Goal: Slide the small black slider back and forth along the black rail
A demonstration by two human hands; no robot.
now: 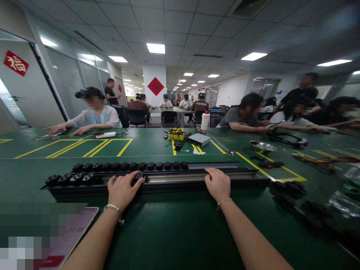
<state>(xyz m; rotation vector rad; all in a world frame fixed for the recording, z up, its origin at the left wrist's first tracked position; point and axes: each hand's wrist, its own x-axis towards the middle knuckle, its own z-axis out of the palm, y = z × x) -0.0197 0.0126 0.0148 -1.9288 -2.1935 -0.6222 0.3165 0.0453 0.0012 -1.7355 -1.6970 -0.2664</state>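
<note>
A long black channel with a metallic inside [174,179] lies crosswise before me on the green table. Several black socket modules [75,180] sit in its left end. My left hand [122,191] reaches over the near wall, thumb and forefinger closed around one black socket module [138,175] in the channel. Farther right, my right hand [218,183] grips the channel, its fingers bent over the near wall and partly hidden. Just behind lies a second black channel [213,165], with a row of black socket modules [142,165] along its left and middle parts.
A phone [81,225] lies at the lower left. Dark loose parts [289,189] and a clear plastic item [348,191] are at right. Farther back are a metal bowl [263,146], a grey box [198,140], a yellow bin [176,133] and a white bottle [205,122]. Other people sit around the table.
</note>
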